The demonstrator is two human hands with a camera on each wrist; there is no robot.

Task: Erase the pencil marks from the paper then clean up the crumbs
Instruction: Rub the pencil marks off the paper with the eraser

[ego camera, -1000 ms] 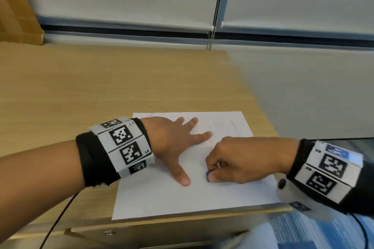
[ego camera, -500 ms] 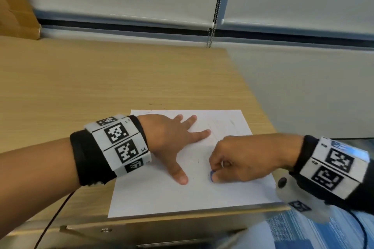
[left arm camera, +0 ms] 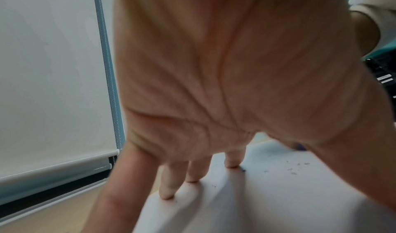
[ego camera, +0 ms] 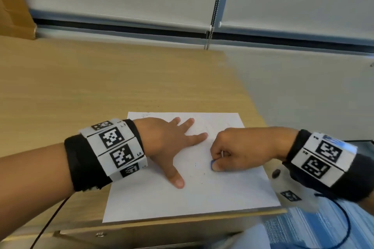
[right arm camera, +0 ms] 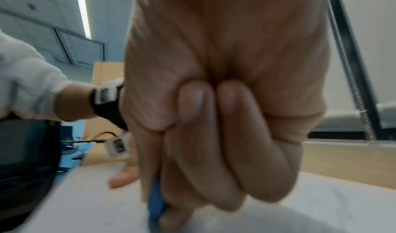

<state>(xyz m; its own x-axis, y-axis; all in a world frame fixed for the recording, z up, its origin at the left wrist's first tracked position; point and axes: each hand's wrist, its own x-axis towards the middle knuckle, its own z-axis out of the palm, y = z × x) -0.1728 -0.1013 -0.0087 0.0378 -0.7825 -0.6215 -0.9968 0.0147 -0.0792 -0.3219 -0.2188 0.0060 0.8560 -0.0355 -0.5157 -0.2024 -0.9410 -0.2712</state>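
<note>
A white sheet of paper (ego camera: 162,198) lies at the near right corner of a wooden desk (ego camera: 81,87). My left hand (ego camera: 172,143) lies flat on the sheet with fingers spread, pressing it down; its fingertips (left arm camera: 167,194) touch the paper (left arm camera: 257,202). My right hand (ego camera: 228,151) is curled into a fist and pinches a small blue eraser (ego camera: 211,163) against the sheet, just right of my left thumb. The eraser (right arm camera: 155,201) pokes out below the curled fingers (right arm camera: 203,152). Small dark crumbs (left arm camera: 293,169) are scattered on the paper between the hands. Faint pencil marks (ego camera: 204,127) show near the far edge.
The desk's right edge (ego camera: 253,103) and front edge (ego camera: 182,220) run close to the sheet. A window blind with a bead chain (ego camera: 210,34) hangs behind the desk. Blue patterned floor (ego camera: 303,228) lies below at the right.
My right hand with the eraser has shifted slightly to the right and away across the paper. The left hand stays flat on the sheet.
</note>
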